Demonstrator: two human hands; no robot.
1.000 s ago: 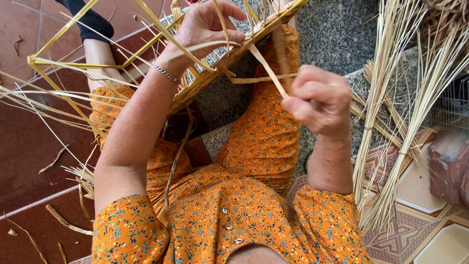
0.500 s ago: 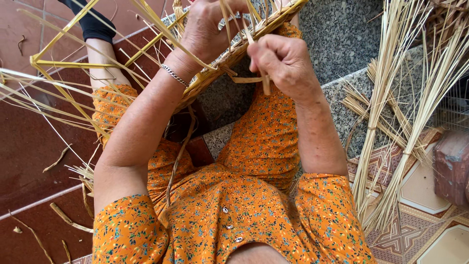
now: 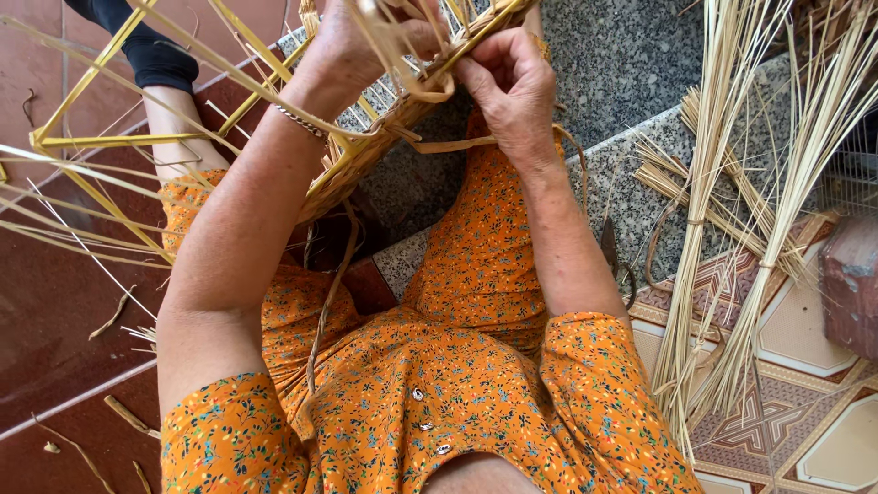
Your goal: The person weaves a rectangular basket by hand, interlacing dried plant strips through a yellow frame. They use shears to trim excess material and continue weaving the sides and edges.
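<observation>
head view: right hand has come up from its pulled-back position a second ago and now sits against the rim of the half-woven basket, fingers pinched shut on a flat weaving strip that loops under the edge. the strip, drawn out taut earlier, now lies slack and curled close to the rim; judged, one pull is finished and the strip is being tucked in. left hand stays clamped over the rim from above, fingers closed round the edge and upright stakes. basket rests over the lap, tilted. reed bundles lie on the granite step, unchanged.
</observation>
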